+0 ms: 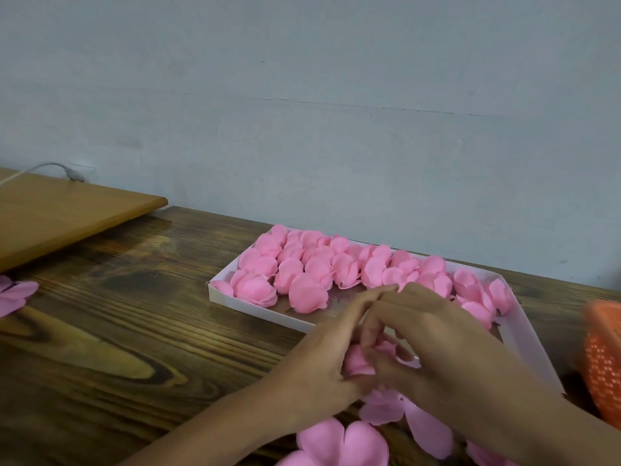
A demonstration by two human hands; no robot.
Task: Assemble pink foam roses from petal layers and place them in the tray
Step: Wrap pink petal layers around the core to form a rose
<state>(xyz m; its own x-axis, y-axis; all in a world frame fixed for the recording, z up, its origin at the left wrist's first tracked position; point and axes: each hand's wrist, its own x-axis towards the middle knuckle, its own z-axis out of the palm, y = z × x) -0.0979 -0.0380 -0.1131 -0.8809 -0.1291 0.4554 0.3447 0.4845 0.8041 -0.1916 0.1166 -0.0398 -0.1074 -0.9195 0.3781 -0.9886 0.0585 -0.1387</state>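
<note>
1. The table [100,331] spreads beneath both hands.
2. The tray [255,309] lies just beyond the grip, with rows of finished roses [302,287] inside.
3. Loose petal layers [342,442] lie under the wrists.
4. The left hand [319,361] and right hand [437,344] meet, fingers curled.
5. The rose [358,363] sits pinched between them, at the tray's near rim.

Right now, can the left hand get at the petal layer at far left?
Probably not: the left hand and right hand both hold the rose. Nothing lies on the table between it and the petal layer, but it's a long stretch.
</note>
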